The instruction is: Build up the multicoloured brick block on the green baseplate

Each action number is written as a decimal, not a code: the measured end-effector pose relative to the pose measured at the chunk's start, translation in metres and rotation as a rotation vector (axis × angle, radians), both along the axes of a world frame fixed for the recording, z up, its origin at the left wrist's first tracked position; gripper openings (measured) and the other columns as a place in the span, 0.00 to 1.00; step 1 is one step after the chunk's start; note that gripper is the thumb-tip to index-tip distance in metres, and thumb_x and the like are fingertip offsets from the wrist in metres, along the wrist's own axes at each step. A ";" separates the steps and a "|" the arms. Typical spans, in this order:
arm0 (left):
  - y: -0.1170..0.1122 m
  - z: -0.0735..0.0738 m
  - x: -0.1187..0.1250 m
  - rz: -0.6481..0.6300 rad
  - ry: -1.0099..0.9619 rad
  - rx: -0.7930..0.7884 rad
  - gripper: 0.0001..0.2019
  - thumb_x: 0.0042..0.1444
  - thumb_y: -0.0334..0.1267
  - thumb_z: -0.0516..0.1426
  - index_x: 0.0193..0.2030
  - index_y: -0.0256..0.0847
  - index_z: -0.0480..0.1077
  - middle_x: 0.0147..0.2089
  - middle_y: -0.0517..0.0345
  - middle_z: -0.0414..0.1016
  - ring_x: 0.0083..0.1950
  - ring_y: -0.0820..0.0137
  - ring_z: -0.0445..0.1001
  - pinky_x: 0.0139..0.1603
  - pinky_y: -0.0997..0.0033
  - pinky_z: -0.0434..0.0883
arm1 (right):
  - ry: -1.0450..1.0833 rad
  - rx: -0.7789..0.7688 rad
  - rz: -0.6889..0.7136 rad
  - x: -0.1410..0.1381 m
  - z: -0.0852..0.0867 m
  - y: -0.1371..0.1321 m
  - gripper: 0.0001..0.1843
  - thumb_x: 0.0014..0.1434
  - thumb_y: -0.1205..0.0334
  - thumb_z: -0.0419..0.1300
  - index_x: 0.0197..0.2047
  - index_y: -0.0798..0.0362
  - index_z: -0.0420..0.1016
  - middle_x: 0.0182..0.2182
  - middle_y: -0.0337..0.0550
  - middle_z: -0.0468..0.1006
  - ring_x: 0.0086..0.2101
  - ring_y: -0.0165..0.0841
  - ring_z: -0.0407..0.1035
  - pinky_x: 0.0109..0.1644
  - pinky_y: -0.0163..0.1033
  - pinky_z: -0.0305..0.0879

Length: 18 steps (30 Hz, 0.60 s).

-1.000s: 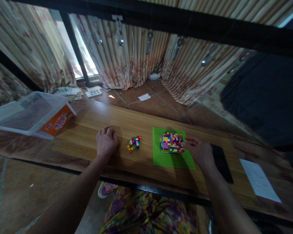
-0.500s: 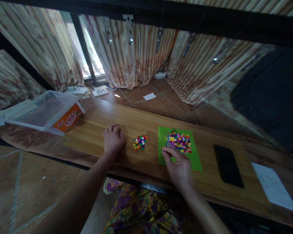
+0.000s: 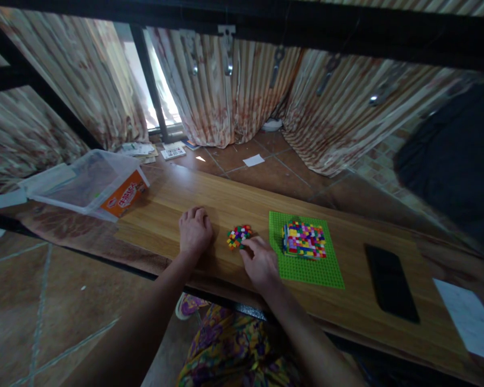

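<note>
Small toy bricks of many colours lie in a loose pile [image 3: 237, 235] on the wooden board [image 3: 221, 199]. My right hand [image 3: 261, 263] reaches the pile's right edge, thumb and forefinger pinched at the bricks; what lies between the tips is too small to make out. Left of the pile, my left hand [image 3: 195, 231] rests on the board with its fingers curled under and nothing seen in them. Further right, a bright green baseplate [image 3: 312, 274] carries a block built of many-coloured bricks [image 3: 304, 240], with walls standing up from the studs.
A black phone [image 3: 391, 282] lies right of the baseplate, with a white sheet of paper [image 3: 470, 317] beyond it. At the far left stands a clear plastic bin [image 3: 76, 185] with an orange label. A dark bar [image 3: 242, 19] with hanging clips crosses the top.
My right hand has moved left from the brick block to the loose pile, uncovering the block's front. My left hand has stayed put on the board. The whole view has shifted slightly.
</note>
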<state>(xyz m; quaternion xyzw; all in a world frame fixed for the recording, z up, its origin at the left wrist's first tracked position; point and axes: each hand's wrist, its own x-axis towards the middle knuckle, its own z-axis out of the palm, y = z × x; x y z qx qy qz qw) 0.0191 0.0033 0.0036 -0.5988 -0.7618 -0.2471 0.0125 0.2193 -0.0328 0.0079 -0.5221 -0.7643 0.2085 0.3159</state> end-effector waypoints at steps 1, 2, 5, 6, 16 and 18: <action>0.000 0.000 0.000 -0.002 -0.003 0.000 0.13 0.60 0.36 0.49 0.46 0.39 0.72 0.52 0.45 0.73 0.53 0.54 0.67 0.55 0.52 0.64 | -0.006 0.010 0.011 0.000 -0.001 0.000 0.09 0.57 0.68 0.58 0.38 0.48 0.78 0.36 0.43 0.76 0.39 0.38 0.70 0.47 0.43 0.66; 0.000 0.000 0.000 -0.004 -0.003 0.001 0.13 0.60 0.36 0.49 0.46 0.39 0.72 0.52 0.45 0.73 0.53 0.54 0.67 0.55 0.52 0.63 | -0.014 0.018 0.021 -0.001 -0.001 0.000 0.09 0.57 0.68 0.58 0.37 0.48 0.77 0.36 0.43 0.75 0.39 0.38 0.70 0.47 0.43 0.66; -0.001 -0.001 0.000 -0.007 0.007 0.011 0.13 0.60 0.37 0.49 0.46 0.39 0.72 0.53 0.45 0.73 0.53 0.54 0.67 0.54 0.52 0.64 | -0.050 0.028 0.037 -0.001 0.000 0.001 0.09 0.60 0.69 0.57 0.35 0.48 0.77 0.36 0.43 0.74 0.39 0.37 0.69 0.46 0.41 0.65; -0.001 -0.001 0.000 -0.006 0.011 0.014 0.13 0.60 0.37 0.49 0.45 0.39 0.72 0.53 0.45 0.73 0.53 0.54 0.67 0.54 0.53 0.64 | -0.068 0.029 0.040 -0.002 0.001 0.001 0.09 0.60 0.69 0.56 0.34 0.48 0.76 0.35 0.43 0.74 0.39 0.37 0.68 0.46 0.41 0.65; 0.000 -0.001 -0.001 -0.010 0.009 0.020 0.13 0.60 0.36 0.49 0.46 0.39 0.72 0.52 0.45 0.73 0.53 0.54 0.68 0.55 0.53 0.64 | -0.114 0.042 0.049 0.003 -0.002 0.001 0.10 0.62 0.69 0.54 0.36 0.49 0.76 0.36 0.45 0.75 0.40 0.38 0.69 0.46 0.42 0.64; 0.000 0.000 0.000 -0.008 0.004 0.019 0.13 0.60 0.36 0.49 0.45 0.39 0.72 0.52 0.45 0.73 0.53 0.54 0.68 0.55 0.52 0.64 | -0.126 0.042 0.053 0.004 -0.003 0.002 0.10 0.62 0.68 0.54 0.36 0.49 0.76 0.36 0.45 0.75 0.40 0.38 0.69 0.46 0.42 0.64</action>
